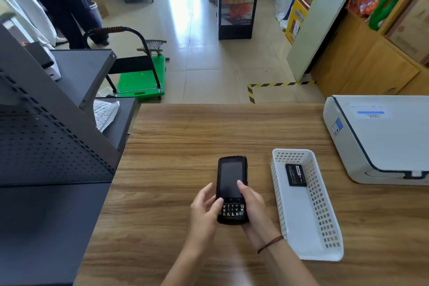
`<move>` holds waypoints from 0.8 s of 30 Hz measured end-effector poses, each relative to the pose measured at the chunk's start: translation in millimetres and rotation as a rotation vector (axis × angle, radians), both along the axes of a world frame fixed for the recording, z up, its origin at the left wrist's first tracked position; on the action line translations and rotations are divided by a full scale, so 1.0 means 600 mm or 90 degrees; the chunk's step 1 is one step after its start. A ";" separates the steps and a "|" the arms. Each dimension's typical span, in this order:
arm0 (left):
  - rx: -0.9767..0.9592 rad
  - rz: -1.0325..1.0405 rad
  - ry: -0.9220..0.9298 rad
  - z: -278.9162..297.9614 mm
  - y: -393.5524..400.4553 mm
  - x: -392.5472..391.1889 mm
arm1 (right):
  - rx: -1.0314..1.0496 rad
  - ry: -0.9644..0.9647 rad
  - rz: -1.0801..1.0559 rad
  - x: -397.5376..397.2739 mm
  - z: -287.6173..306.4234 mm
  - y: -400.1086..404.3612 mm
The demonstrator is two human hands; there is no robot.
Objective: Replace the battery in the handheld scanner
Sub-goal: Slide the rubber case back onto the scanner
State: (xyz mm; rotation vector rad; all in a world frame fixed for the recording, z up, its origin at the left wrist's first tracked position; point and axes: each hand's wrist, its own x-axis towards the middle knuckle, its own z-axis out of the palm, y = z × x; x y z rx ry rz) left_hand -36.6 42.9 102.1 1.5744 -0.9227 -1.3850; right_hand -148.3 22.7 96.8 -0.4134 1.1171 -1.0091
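The black handheld scanner (231, 179) is face up over the wooden table (185, 137), its dark screen and small keypad toward me. My left hand (204, 211) grips its lower left side, thumb resting by the keypad. On the lower right side my right hand (251, 202) holds it too, with one finger lying on the screen. A flat black battery (295, 174) lies in the far end of a white perforated basket (308, 227) just right of my hands.
A white printer (380, 137) stands at the table's right rear. Dark metal shelving (46, 146) borders the table on the left. Beyond the table's far edge are a green platform trolley (141, 79), a glass display cabinet (235, 0) and a standing person (62, 2).
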 end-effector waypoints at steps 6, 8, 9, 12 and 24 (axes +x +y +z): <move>0.107 -0.027 0.193 -0.027 -0.012 0.036 | -0.018 0.086 0.033 0.004 -0.028 -0.010; 0.111 -0.026 0.195 -0.033 -0.012 0.040 | -0.016 0.120 0.030 0.010 -0.034 -0.014; 0.109 -0.025 0.197 -0.036 -0.013 0.041 | -0.013 0.132 0.030 0.013 -0.037 -0.016; 0.109 -0.006 0.207 -0.042 -0.014 0.043 | -0.017 0.162 0.038 0.019 -0.044 -0.020; 0.085 0.007 0.150 -0.063 -0.049 0.054 | -0.001 0.287 0.017 0.012 -0.081 -0.064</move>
